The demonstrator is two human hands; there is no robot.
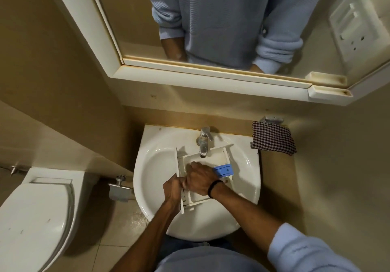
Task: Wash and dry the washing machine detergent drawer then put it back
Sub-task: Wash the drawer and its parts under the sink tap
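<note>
Detergent drawer [219,156] was held tilted inside the sink [152,166], its front panel turned toward the sink's left side and its far end lying under the tap [204,139] at the sink's rear rim. A toilet [31,219] stood left of the sink and floor tiles [118,229] lay below its front edge, so a drawer let go over that edge would probably be cracked on them.

The sink itself was judged hard and slick when wet, and a slip within it could chip the drawer's thin walls. The front panel was gripped by the left hand [173,189], fingers curled round its edge, at the sink's near left. A wet or soapy hold there was judged the likeliest cause of a slip. The right hand [200,179] was laid in the drawer's compartment at the sink's middle, knuckles up and fingers bent down. Whether anything was held beneath them could not be told.

A checked cloth [273,138] hung just past the sink's rear right corner, apart from the drawer, and heavy splashing could leave it too damp for drying. Whether water was running could not be told. A blue insert [224,170] sat on the drawer's side nearer the sink's right, just beside the right wrist — a careless scrub could knock it loose.
</note>
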